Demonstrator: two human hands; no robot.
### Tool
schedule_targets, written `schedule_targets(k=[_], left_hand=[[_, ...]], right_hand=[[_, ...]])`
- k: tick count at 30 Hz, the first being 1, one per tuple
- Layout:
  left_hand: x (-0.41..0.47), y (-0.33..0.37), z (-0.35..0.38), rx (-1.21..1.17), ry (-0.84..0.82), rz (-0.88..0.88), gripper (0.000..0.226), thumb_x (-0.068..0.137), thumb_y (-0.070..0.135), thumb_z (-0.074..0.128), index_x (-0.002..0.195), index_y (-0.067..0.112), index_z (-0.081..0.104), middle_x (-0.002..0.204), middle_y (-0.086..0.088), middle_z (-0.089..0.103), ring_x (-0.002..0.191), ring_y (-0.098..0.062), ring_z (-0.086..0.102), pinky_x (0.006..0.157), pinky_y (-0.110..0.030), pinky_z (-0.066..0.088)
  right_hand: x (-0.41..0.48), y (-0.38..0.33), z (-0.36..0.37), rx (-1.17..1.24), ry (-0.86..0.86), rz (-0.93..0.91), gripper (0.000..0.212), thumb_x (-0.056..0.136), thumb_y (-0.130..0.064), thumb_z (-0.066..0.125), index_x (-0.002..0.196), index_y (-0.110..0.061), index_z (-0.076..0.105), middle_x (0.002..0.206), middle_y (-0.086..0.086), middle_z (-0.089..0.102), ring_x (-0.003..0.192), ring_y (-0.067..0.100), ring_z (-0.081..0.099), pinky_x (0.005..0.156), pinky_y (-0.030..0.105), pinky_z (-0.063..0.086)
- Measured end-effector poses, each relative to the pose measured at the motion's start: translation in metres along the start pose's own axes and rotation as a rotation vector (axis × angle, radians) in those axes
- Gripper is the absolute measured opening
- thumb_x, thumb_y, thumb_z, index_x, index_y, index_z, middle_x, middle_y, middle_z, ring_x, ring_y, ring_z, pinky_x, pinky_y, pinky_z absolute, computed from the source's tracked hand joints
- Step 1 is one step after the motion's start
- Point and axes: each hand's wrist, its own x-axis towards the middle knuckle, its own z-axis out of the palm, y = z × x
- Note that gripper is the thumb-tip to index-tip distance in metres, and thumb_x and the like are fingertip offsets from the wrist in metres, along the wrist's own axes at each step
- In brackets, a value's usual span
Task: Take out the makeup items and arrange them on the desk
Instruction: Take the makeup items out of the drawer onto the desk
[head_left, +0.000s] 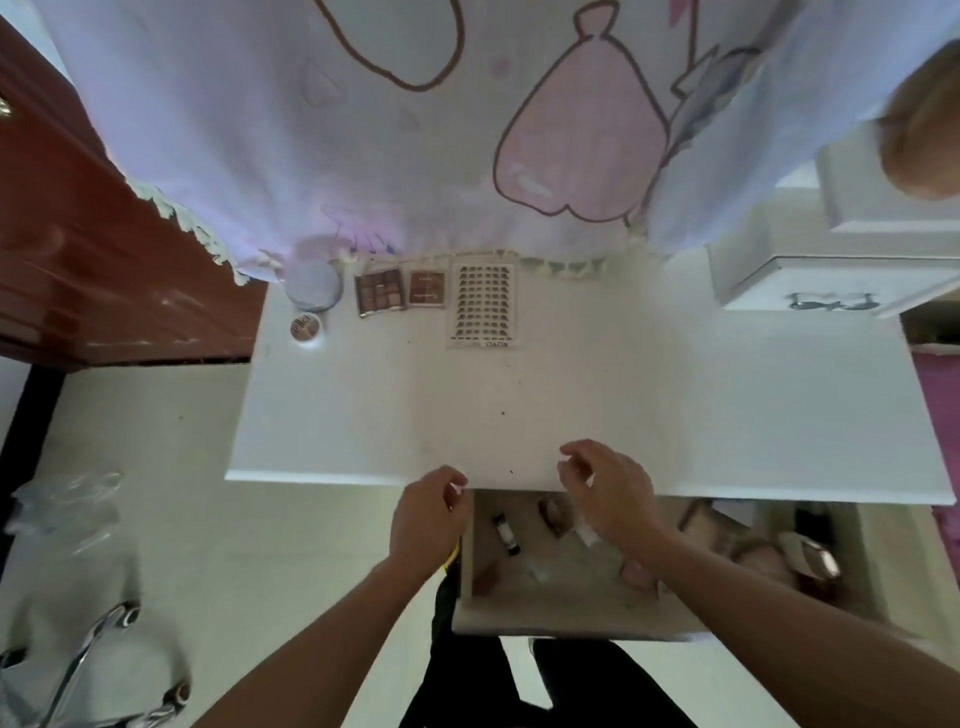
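Note:
Along the back of the white desk (571, 395) lie a round pale jar (312, 285), a small round compact (306, 328), an eyeshadow palette (380, 292), a smaller brown palette (426, 288) and a tray of false lashes (483, 304). Below the desk's front edge an open drawer (550, 618) holds a small dark-capped bottle (506, 533), a brownish item (556, 513), a clear tube (586, 535) and a pink item (638, 571). My left hand (430, 514) hovers at the drawer's left corner, fingers loosely curled, holding nothing I can see. My right hand (608, 486) hovers over the drawer and desk edge, likewise curled and empty.
A white storage box with a bow handle (831, 283) stands on the desk's back right. A printed cloth (415, 156) hangs behind the desk. A brown wooden cabinet (88, 234) stands at the left, metal chair legs (98, 654) lower left. More items lie in a compartment (779, 556) at the right.

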Motion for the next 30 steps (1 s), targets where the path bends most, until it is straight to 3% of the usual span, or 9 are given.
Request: schedule_targets(k=[3,5,8,10,13,17,20,23,30], left_hand=[[-0.028,-0.003,0.042,0.126,-0.099,0.012,0.017,0.086,0.019,0.057,0.074,0.03,0.053,0.066,0.01,0.053,0.065,-0.015,0.054,0.058,-0.027,0.038],[-0.039,-0.005,0.065,0.191,-0.181,-0.001,0.025,0.088,0.016,0.053,0.07,0.028,0.041,0.072,0.006,0.052,0.07,-0.02,0.053,0.059,-0.028,0.032],[-0.036,-0.009,0.094,0.256,-0.293,-0.054,0.002,0.088,0.013,0.053,0.089,0.014,0.052,0.089,-0.006,0.062,0.086,-0.029,0.059,0.064,-0.03,0.037],[-0.027,-0.015,0.113,0.266,-0.322,-0.085,0.023,0.088,0.009,0.05,0.11,0.008,0.055,0.106,-0.013,0.062,0.096,-0.032,0.06,0.07,-0.032,0.042],[-0.01,-0.021,0.134,0.262,-0.307,-0.144,0.044,0.091,0.008,0.046,0.135,0.012,0.044,0.126,-0.016,0.049,0.111,-0.036,0.054,0.089,-0.039,0.045],[0.014,-0.031,0.157,0.314,-0.279,-0.206,0.048,0.096,0.019,0.049,0.142,0.016,0.038,0.134,-0.017,0.045,0.113,-0.035,0.054,0.092,-0.042,0.045],[0.028,-0.038,0.171,0.364,-0.291,-0.225,0.053,0.096,0.019,0.048,0.147,0.016,0.032,0.133,-0.016,0.048,0.114,-0.034,0.055,0.089,-0.041,0.046],[0.035,-0.04,0.176,0.371,-0.25,-0.209,0.051,0.096,0.009,0.044,0.145,0.013,0.032,0.128,-0.016,0.051,0.108,-0.036,0.057,0.081,-0.041,0.048],[0.035,-0.032,0.173,0.435,-0.247,-0.172,0.039,0.097,0.01,0.043,0.136,0.006,0.043,0.128,-0.018,0.049,0.107,-0.036,0.058,0.084,-0.04,0.047]], right_hand=[[-0.037,0.04,0.008,-0.069,-0.103,-0.013,0.019,0.093,-0.032,0.061,0.108,-0.025,0.07,0.101,-0.008,0.072,0.094,0.016,0.066,0.075,0.019,0.038],[-0.051,0.064,0.015,-0.171,-0.198,-0.006,0.02,0.093,-0.034,0.059,0.109,-0.028,0.069,0.1,-0.006,0.072,0.095,0.017,0.066,0.072,0.021,0.035],[-0.052,0.097,0.03,-0.264,-0.358,0.103,0.028,0.093,-0.035,0.054,0.119,-0.028,0.062,0.109,-0.001,0.069,0.103,0.024,0.065,0.081,0.031,0.047],[-0.044,0.113,0.041,-0.271,-0.401,0.166,0.033,0.092,-0.032,0.055,0.125,-0.026,0.055,0.116,0.002,0.065,0.105,0.027,0.063,0.083,0.034,0.049],[-0.029,0.129,0.059,-0.311,-0.382,0.184,0.043,0.09,-0.031,0.057,0.131,-0.021,0.046,0.121,0.006,0.058,0.11,0.028,0.059,0.082,0.036,0.048],[-0.008,0.138,0.081,-0.382,-0.365,0.158,0.066,0.086,-0.038,0.061,0.144,-0.026,0.033,0.129,0.009,0.048,0.113,0.031,0.052,0.076,0.036,0.039],[0.001,0.141,0.098,-0.401,-0.381,0.183,0.079,0.08,-0.046,0.068,0.146,-0.029,0.029,0.131,0.009,0.044,0.113,0.033,0.051,0.081,0.041,0.045],[0.003,0.143,0.108,-0.428,-0.343,0.204,0.076,0.081,-0.048,0.069,0.143,-0.02,0.033,0.129,0.01,0.045,0.112,0.032,0.052,0.079,0.04,0.046],[-0.003,0.157,0.106,-0.323,-0.392,0.342,0.067,0.076,-0.044,0.073,0.13,-0.013,0.05,0.127,0.012,0.053,0.114,0.033,0.055,0.091,0.036,0.046]])
